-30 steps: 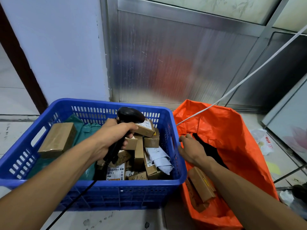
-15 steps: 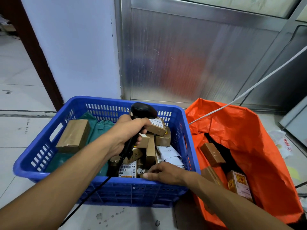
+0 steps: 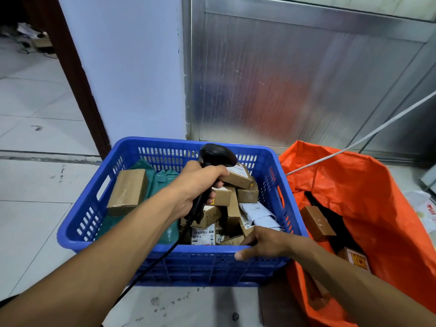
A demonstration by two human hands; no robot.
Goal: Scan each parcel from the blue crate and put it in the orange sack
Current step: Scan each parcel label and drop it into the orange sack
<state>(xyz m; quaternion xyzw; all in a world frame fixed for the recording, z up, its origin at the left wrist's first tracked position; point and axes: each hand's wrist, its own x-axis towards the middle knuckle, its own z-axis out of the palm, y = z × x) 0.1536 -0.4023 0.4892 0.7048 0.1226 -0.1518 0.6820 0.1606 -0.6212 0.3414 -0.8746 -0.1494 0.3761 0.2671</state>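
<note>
Left hand: the left hand [image 3: 200, 185] is wrapped tight around the handle of the black scanner [image 3: 213, 166]. It holds the scanner up over the middle of the blue crate [image 3: 77, 232].

Scanner: its round head sits at the top and points toward the far side of the crate. A black cord [image 3: 151, 263] runs down from the handle, over the near rim, and along the left arm.

Right hand: the right hand [image 3: 266, 244] rests on the near rim of the crate at its right corner. The thumb lies on the outside of the rim. The fingers reach down inside, next to the boxes. I cannot tell if they are holding a parcel.

Blue crate: it stands on the tile floor [image 3: 35, 208]. Many small brown boxes [image 3: 232, 208] are piled on the right side. 1 bigger brown box [image 3: 128, 191] lies on the left, on top of green bags [image 3: 162, 178].

Orange sack [image 3: 354, 197]: it stands open just beside the crate, on the right. A few brown boxes [image 3: 317, 223] lie inside it.

White cord [image 3: 354, 142]: it runs across the top of the sack.
</note>
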